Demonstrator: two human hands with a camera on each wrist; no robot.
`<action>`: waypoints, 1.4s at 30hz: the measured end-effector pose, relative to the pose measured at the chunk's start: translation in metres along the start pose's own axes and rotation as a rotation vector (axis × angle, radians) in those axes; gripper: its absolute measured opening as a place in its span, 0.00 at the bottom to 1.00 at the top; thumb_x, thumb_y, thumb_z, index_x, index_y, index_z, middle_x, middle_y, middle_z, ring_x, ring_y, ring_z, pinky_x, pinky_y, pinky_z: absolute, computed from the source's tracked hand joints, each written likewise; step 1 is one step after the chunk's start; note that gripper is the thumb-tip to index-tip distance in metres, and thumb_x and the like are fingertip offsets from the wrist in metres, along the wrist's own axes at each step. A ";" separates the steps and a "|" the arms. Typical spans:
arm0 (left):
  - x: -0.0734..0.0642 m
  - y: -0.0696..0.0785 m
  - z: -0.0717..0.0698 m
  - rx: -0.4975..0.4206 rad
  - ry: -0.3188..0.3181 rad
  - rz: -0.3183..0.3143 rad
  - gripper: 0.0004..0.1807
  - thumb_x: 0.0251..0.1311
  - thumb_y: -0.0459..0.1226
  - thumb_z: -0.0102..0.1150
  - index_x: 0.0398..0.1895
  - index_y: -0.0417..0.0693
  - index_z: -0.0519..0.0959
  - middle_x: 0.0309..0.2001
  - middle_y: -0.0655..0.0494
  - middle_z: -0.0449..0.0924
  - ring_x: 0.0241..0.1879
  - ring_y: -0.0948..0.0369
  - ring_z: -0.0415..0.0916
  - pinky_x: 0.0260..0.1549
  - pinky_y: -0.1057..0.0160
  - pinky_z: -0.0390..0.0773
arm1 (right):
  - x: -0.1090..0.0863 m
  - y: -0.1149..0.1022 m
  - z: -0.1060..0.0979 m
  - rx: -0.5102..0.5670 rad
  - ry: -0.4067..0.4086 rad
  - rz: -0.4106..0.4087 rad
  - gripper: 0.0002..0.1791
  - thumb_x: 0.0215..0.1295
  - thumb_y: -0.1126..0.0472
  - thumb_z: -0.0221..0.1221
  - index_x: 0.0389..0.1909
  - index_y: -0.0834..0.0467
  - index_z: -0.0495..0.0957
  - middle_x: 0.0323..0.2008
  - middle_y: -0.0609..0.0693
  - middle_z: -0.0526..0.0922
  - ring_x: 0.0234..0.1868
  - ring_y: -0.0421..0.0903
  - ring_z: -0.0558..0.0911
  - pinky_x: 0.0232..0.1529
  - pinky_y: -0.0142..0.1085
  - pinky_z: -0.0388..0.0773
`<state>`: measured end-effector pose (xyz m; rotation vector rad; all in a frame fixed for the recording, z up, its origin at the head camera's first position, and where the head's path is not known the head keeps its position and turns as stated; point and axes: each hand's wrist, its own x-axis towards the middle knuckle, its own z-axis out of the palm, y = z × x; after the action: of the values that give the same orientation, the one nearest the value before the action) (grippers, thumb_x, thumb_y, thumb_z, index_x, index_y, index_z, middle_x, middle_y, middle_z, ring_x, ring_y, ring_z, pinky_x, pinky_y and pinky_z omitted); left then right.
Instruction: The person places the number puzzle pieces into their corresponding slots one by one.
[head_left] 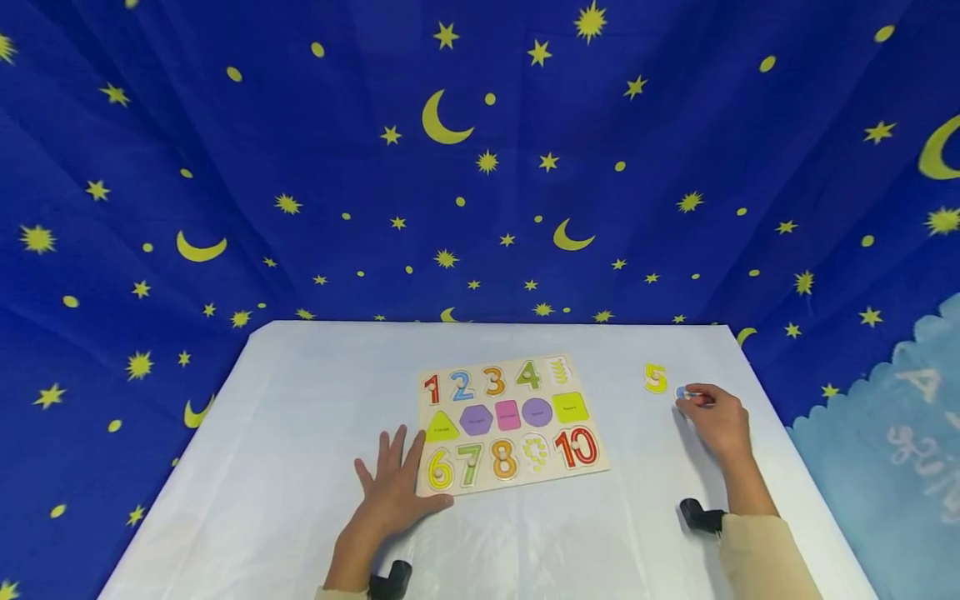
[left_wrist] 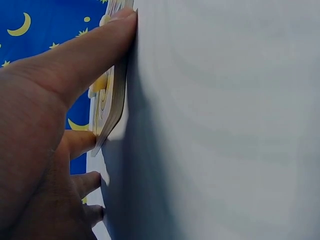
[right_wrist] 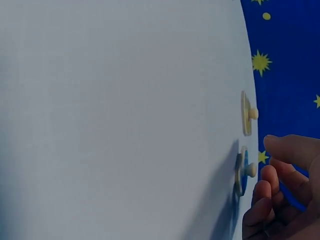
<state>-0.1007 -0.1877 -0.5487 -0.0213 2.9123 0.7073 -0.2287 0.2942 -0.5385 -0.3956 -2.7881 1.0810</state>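
The number puzzle board (head_left: pixel 487 483) lies on the white table, with knobbed number pieces in most slots; the 5 and 9 slots show bare printed pictures. My left hand (head_left: pixel 392 492) rests at the board's lower left corner, fingers spread, thumb along its near edge (left_wrist: pixel 119 85). To the right of the board lies the yellow 5 piece (head_left: pixel 656 378). Close beside it is a blue number piece (right_wrist: pixel 242 172), partly covered by my right hand (head_left: pixel 716 421) in the head view. In the right wrist view, my right thumb and loosely bent fingers are just short of its wooden knob (right_wrist: pixel 251 170).
The white table (head_left: pixel 300 400) reaches back to a blue cloth (head_left: pixel 360 183) with yellow moons and stars. Coloured shapes such as a purple circle (head_left: pixel 537 412) run across the board's middle. A light blue printed panel (head_left: pixel 885 433) hangs at the right.
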 end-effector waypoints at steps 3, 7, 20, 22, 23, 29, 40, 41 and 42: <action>0.001 -0.001 0.000 0.000 -0.002 0.004 0.62 0.39 0.63 0.69 0.76 0.48 0.52 0.75 0.41 0.39 0.72 0.40 0.27 0.56 0.26 0.24 | 0.005 0.001 0.001 0.009 -0.006 0.029 0.22 0.60 0.58 0.63 0.51 0.66 0.78 0.35 0.57 0.80 0.34 0.50 0.76 0.31 0.37 0.68; 0.002 -0.002 0.000 0.006 0.000 0.002 0.62 0.40 0.63 0.70 0.76 0.48 0.52 0.75 0.41 0.39 0.72 0.39 0.27 0.55 0.25 0.25 | 0.010 0.005 0.004 0.006 -0.030 0.049 0.23 0.61 0.56 0.61 0.53 0.66 0.77 0.35 0.56 0.78 0.34 0.51 0.74 0.30 0.37 0.67; 0.001 -0.001 -0.001 0.003 -0.012 -0.010 0.62 0.40 0.64 0.69 0.76 0.49 0.51 0.76 0.42 0.38 0.72 0.41 0.26 0.56 0.26 0.25 | 0.015 0.004 0.005 0.014 -0.004 0.114 0.21 0.62 0.58 0.58 0.52 0.66 0.78 0.34 0.56 0.79 0.34 0.50 0.74 0.29 0.35 0.66; 0.002 -0.001 -0.001 0.006 -0.012 -0.011 0.62 0.40 0.64 0.69 0.76 0.50 0.51 0.76 0.42 0.37 0.72 0.41 0.25 0.56 0.27 0.24 | 0.016 0.004 0.004 0.015 -0.001 0.129 0.20 0.63 0.58 0.57 0.52 0.66 0.79 0.35 0.57 0.79 0.34 0.50 0.74 0.29 0.35 0.66; 0.003 -0.001 -0.001 0.006 -0.011 -0.010 0.62 0.40 0.64 0.68 0.76 0.50 0.50 0.76 0.42 0.37 0.72 0.41 0.25 0.56 0.27 0.24 | 0.017 0.004 0.003 0.011 0.003 0.132 0.20 0.63 0.58 0.57 0.51 0.66 0.79 0.34 0.57 0.79 0.34 0.50 0.74 0.29 0.35 0.66; 0.005 -0.002 0.000 0.012 -0.011 -0.018 0.62 0.40 0.64 0.68 0.76 0.51 0.50 0.76 0.43 0.36 0.72 0.42 0.24 0.56 0.27 0.23 | 0.020 0.004 0.002 0.011 -0.003 0.152 0.20 0.63 0.57 0.57 0.50 0.66 0.80 0.33 0.56 0.79 0.34 0.50 0.73 0.28 0.35 0.65; 0.004 -0.002 0.003 0.018 -0.032 -0.030 0.63 0.39 0.64 0.69 0.77 0.52 0.49 0.76 0.43 0.37 0.72 0.42 0.24 0.56 0.28 0.21 | 0.014 0.012 0.004 0.017 -0.062 0.175 0.21 0.65 0.56 0.59 0.51 0.68 0.79 0.38 0.59 0.80 0.37 0.51 0.74 0.24 0.32 0.68; 0.004 -0.002 0.002 0.018 -0.032 -0.031 0.63 0.39 0.64 0.69 0.77 0.52 0.49 0.76 0.43 0.36 0.72 0.42 0.24 0.56 0.28 0.21 | 0.013 0.012 0.005 0.015 -0.066 0.167 0.21 0.65 0.55 0.59 0.51 0.67 0.79 0.38 0.59 0.80 0.37 0.51 0.74 0.24 0.31 0.68; 0.003 -0.002 0.002 0.017 -0.032 -0.032 0.63 0.39 0.64 0.69 0.77 0.52 0.49 0.76 0.43 0.36 0.72 0.42 0.24 0.56 0.28 0.21 | 0.012 0.012 0.006 0.016 -0.072 0.159 0.21 0.65 0.55 0.59 0.51 0.67 0.79 0.39 0.58 0.80 0.37 0.51 0.74 0.23 0.30 0.69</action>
<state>-0.1036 -0.1882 -0.5519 -0.0538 2.8807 0.6720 -0.2387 0.3025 -0.5505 -0.5968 -2.8490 1.1709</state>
